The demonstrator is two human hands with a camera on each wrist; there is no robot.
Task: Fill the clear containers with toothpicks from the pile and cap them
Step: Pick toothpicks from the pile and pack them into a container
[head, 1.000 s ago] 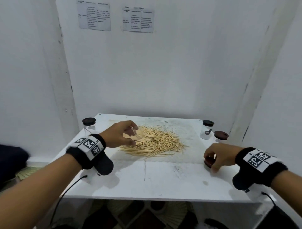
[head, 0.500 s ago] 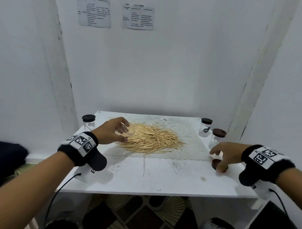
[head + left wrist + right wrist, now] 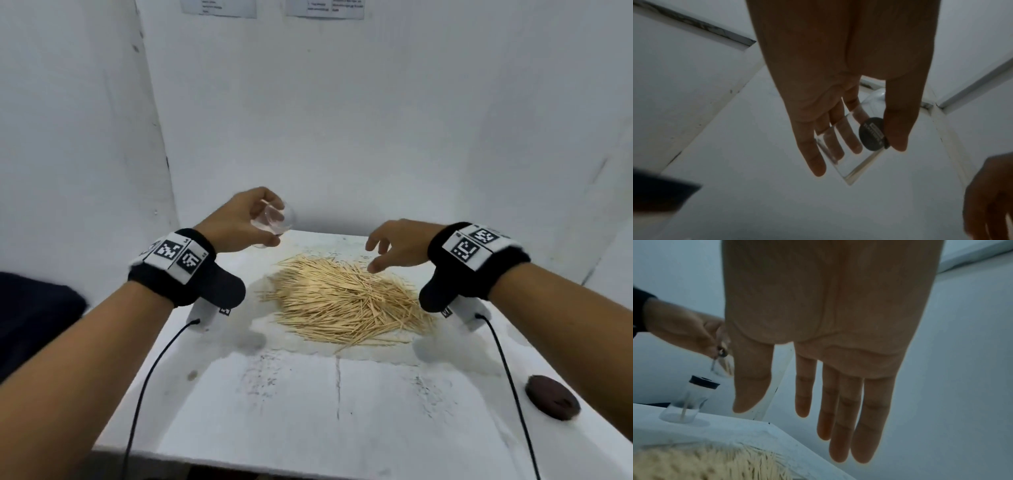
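**Container lifted, right hand crossing to the pile**

Half a second earlier the clear container (image 3: 272, 219) was low beside the pile, and the right hand (image 3: 397, 245) sat by the lid (image 3: 552, 396) at the bench's right edge. By this moment the left hand (image 3: 239, 222) had raised the container clear of the bench (image 3: 308, 411), and the right hand had left the lid and come over the toothpicks (image 3: 346, 305).

The left grip was closed round the container, thumb on one side and fingers on the other, a dark round label facing the wrist camera; it was tilted, probably so the mouth faced the other hand for loading. The right grip held nothing, fingers loose and spread above the pile's far edge, apparently poised to gather a bunch.

Counted: one container in hand, one capped container (image 3: 689, 400) standing at the far left corner with a single toothpick inside, one loose lid, one pile.
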